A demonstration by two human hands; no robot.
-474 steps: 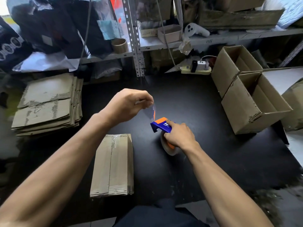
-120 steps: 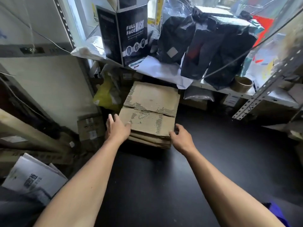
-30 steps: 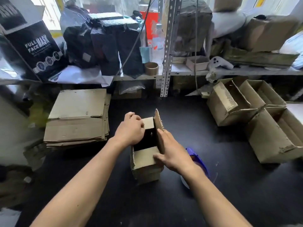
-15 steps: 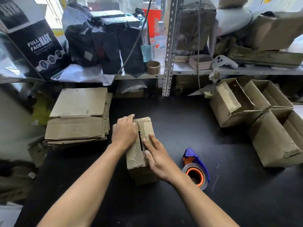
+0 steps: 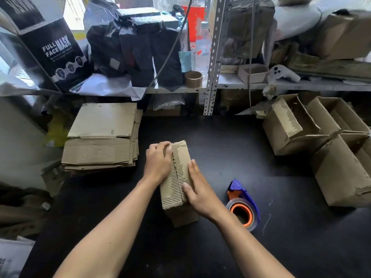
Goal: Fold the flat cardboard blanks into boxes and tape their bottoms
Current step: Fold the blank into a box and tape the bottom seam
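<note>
Stack of flat blanks at table's left | left hand, fingers curled, pressing left flap | box at centre, flaps closed | right hand flat on right flap | tape dispenser just right | finished boxes far right

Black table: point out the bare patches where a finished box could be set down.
The table is bare between the box under both hands and the shelf post, and again between the tape dispenser and the open boxes. It is crowded at left by the flat cardboard stack.
</note>
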